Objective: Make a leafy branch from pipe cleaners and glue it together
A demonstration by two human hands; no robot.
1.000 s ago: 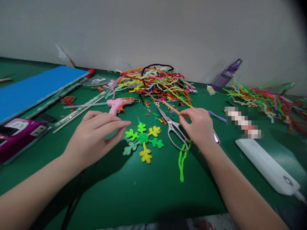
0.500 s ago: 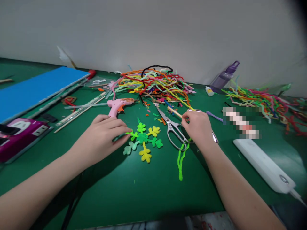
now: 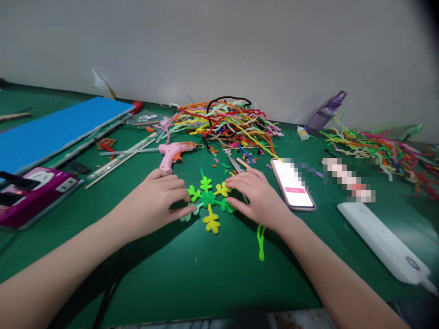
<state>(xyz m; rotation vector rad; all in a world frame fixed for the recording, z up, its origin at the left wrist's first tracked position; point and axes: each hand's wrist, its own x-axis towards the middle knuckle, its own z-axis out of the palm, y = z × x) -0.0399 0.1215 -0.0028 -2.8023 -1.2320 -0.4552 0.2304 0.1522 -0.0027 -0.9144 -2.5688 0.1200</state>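
Note:
A snowflake shape of fuzzy green and yellow stems (image 3: 207,198) lies flat on the green table (image 3: 192,283). My left hand (image 3: 161,198) is at its left side, thumb and fingers apart, over the pale green arm. My right hand (image 3: 252,194) is at its right side with fingers spread, near the yellow upper arm and the green right arm. Scissors (image 3: 234,163) lie mostly hidden beneath my right hand, beside a thin wooden stick (image 3: 243,162). A looped bright green stem (image 3: 261,246) sits below my right hand.
Behind is a pile of coloured stems (image 3: 222,119). A pink glue gun (image 3: 169,155), magenta power strip (image 3: 41,196) and blue board (image 3: 65,125) are left; a phone (image 3: 291,183), purple bottle (image 3: 324,114) and white device (image 3: 380,242) are right.
My right hand has let go of the wooden stick and moved left to the snowflake shape, uncovering the phone. My left hand stays beside the shape. The view has shifted slightly.

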